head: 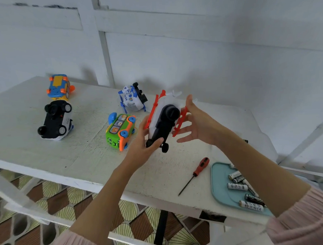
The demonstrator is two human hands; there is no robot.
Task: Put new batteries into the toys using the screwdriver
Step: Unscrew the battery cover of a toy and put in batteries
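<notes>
Left hand (145, 141) grips the lower end of the white toy with red side rails (163, 120), thumb across its black underside, and holds it clear above the table. Right hand (197, 124) is spread, fingers straight, palm against the toy's right red rail; whether it bears any weight is unclear from this angle. Toy is tilted, underside toward the camera, with a round black part near its upper end.

White table (84, 159) carries the rest. Teal tray (218, 186) lies at the near right edge, partly behind the right forearm, with several loose batteries (237, 186) in it. Black-and-white car (56, 120) lies overturned at far left. Green-and-orange bus (120, 130) lies on its side just left of the left hand. Blue-and-orange car (59, 87) sits wheels up behind the black-and-white car. White-and-blue toy (132, 97) lies tipped behind the bus. Screwdriver (194, 174), red-and-black handle, lies flat just left of the tray, tip toward the near edge, touched by neither hand.
</notes>
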